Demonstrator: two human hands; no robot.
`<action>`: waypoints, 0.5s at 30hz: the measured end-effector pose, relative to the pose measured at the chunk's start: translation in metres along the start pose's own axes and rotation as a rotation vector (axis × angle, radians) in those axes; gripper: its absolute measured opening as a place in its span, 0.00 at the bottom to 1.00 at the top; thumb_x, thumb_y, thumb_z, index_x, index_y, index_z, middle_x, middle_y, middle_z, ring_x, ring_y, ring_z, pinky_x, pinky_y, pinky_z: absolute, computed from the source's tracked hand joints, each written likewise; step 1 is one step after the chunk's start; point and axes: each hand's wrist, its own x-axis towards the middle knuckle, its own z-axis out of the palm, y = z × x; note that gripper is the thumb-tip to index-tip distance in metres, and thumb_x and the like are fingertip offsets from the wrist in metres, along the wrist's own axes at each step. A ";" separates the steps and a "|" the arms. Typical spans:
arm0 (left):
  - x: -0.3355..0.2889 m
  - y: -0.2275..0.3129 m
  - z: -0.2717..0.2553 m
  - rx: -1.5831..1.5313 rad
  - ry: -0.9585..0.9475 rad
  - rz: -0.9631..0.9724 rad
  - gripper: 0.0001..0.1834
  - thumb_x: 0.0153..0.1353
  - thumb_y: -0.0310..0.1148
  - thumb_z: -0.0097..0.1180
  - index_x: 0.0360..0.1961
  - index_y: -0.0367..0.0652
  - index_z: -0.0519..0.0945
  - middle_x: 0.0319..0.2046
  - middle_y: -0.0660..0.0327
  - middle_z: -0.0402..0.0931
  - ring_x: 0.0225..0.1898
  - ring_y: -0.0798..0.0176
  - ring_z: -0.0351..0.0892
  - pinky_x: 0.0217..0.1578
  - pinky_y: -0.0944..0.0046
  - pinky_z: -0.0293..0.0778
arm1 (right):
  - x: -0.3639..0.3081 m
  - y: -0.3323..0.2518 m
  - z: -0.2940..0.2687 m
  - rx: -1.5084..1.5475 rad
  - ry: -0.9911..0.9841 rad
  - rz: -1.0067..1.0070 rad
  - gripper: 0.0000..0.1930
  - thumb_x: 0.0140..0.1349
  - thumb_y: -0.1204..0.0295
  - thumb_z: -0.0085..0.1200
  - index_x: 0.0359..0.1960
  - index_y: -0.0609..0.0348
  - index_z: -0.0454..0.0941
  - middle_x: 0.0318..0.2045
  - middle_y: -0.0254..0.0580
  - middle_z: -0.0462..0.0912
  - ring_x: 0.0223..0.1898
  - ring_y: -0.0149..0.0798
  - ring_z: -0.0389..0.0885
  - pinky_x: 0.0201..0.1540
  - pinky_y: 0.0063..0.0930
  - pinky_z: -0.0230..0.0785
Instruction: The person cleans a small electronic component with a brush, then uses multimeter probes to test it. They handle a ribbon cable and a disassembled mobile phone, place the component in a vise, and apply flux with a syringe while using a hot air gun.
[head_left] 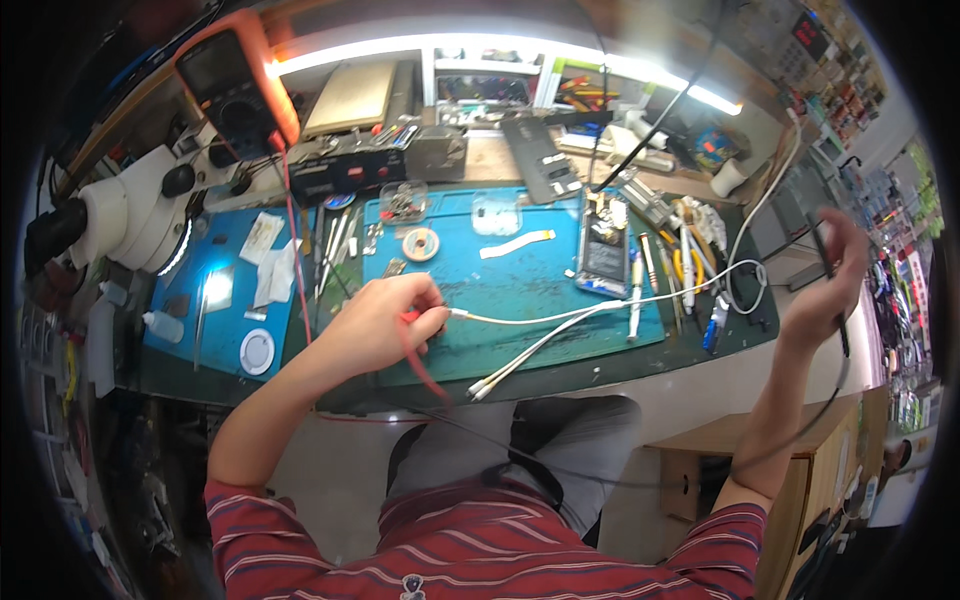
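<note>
Cable, thin and white [540,321], stretches over the blue work mat [515,280], its end pinched in the left hand [398,318] beside a red rod-shaped probe [424,368]; out right, the right hand [825,290] grips a slim black probe [821,243]. Steady pinch, slack cable: that's best.

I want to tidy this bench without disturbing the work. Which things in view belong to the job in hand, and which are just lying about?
In the job:
Left hand: red probe, by one end of a white cable
Right hand: black probe
Orange multimeter, apparently wired to the red probe

Apparently lying about:
Opened phone
Round spool
White ribbon strip
White microscope
</note>
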 end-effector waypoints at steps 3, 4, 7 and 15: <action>0.002 -0.018 0.006 0.437 0.143 0.124 0.11 0.64 0.34 0.66 0.42 0.39 0.83 0.31 0.55 0.83 0.32 0.57 0.85 0.31 0.62 0.77 | -0.061 -0.064 0.028 0.348 -0.268 0.197 0.28 0.80 0.50 0.34 0.44 0.60 0.83 0.29 0.31 0.72 0.30 0.28 0.67 0.35 0.23 0.58; 0.003 -0.021 0.009 0.477 0.176 0.143 0.12 0.63 0.35 0.68 0.43 0.40 0.83 0.31 0.55 0.82 0.33 0.55 0.85 0.31 0.61 0.77 | -0.074 -0.078 0.036 0.426 -0.433 0.079 0.30 0.79 0.46 0.39 0.43 0.62 0.83 0.30 0.36 0.77 0.29 0.32 0.71 0.33 0.27 0.63; 0.000 -0.026 0.021 0.524 0.332 0.261 0.13 0.61 0.37 0.70 0.43 0.42 0.85 0.32 0.56 0.82 0.33 0.53 0.84 0.32 0.59 0.78 | -0.110 -0.123 0.063 0.696 -0.771 0.065 0.18 0.68 0.59 0.64 0.47 0.62 0.84 0.33 0.46 0.82 0.31 0.42 0.83 0.34 0.33 0.74; -0.002 -0.035 -0.003 0.507 0.160 0.482 0.15 0.59 0.34 0.71 0.47 0.46 0.86 0.35 0.61 0.78 0.34 0.56 0.83 0.34 0.59 0.79 | -0.167 -0.161 0.110 0.523 -0.665 0.024 0.21 0.59 0.78 0.68 0.55 0.61 0.81 0.42 0.48 0.85 0.37 0.47 0.85 0.36 0.34 0.78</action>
